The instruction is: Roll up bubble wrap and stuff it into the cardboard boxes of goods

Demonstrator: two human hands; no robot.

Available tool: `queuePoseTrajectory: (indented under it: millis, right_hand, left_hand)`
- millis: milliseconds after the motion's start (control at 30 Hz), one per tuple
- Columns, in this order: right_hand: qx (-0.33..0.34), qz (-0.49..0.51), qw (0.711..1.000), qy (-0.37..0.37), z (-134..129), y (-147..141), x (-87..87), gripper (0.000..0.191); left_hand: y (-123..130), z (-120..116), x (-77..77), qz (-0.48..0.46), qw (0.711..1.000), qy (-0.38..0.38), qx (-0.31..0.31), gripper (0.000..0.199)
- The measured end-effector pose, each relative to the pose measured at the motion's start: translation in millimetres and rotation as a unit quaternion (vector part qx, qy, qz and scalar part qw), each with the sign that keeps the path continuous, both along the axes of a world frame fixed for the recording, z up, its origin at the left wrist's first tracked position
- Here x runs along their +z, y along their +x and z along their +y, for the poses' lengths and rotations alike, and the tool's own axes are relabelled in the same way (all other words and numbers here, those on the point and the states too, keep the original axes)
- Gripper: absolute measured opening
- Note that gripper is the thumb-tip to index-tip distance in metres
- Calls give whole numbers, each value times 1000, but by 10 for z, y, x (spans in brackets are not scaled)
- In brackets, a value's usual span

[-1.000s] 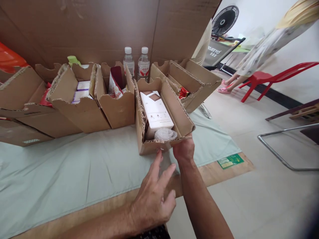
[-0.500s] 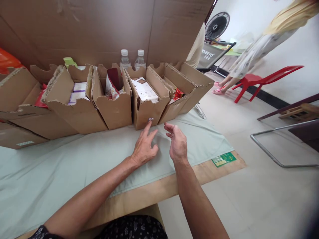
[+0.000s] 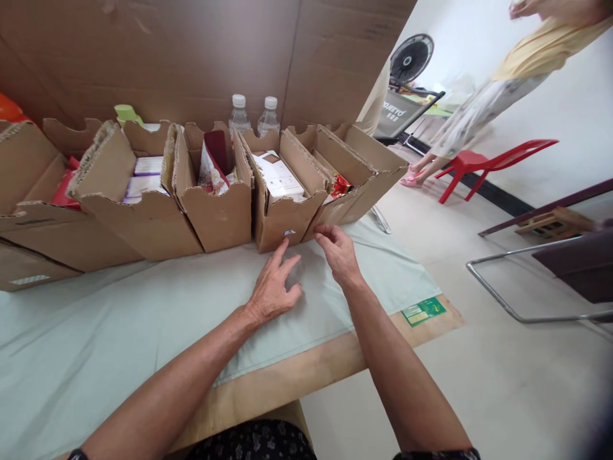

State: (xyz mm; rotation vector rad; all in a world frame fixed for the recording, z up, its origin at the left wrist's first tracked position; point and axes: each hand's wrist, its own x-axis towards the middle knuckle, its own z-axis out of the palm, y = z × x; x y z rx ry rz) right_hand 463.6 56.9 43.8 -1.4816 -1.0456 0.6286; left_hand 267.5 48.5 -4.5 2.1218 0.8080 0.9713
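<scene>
A cardboard box point(image 3: 272, 227) with white packets point(image 3: 280, 176) inside stands in front of me, with a small blue-and-white sticker point(image 3: 288, 234) low on its front. My left hand point(image 3: 275, 284) is open, its index fingertip at the box's lower front just under the sticker and its other fingers apart. To its right, my right hand point(image 3: 338, 252) has thumb and fingers drawn together in a pinch by the lower front of the neighbouring cardboard box point(image 3: 330, 214). Whatever the pinch may hold is too small or hidden to make out.
More cardboard boxes point(image 3: 218, 220) line up leftward on a pale green cloth point(image 3: 158, 306). Two clear bottles point(image 3: 269, 118) stand behind them, before a tall cardboard panel point(image 3: 201, 57). Right of the table are a red chair point(image 3: 479, 160), a metal-legged frame point(image 3: 507, 306) and a standing person point(image 3: 517, 83).
My right hand has turned palm-down and its fingers have come together closer to the boxes. The left hand stays at the sticker. The view has shifted slightly.
</scene>
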Motion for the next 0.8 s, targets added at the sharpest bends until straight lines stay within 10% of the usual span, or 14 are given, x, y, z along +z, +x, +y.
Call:
queuePoseTrajectory:
  millis: [800]
  right_hand:
    - [120,-39,992,9,75,-379,-26,35]
  left_hand:
    - [-9,115,100,9,996,-93,-12,75]
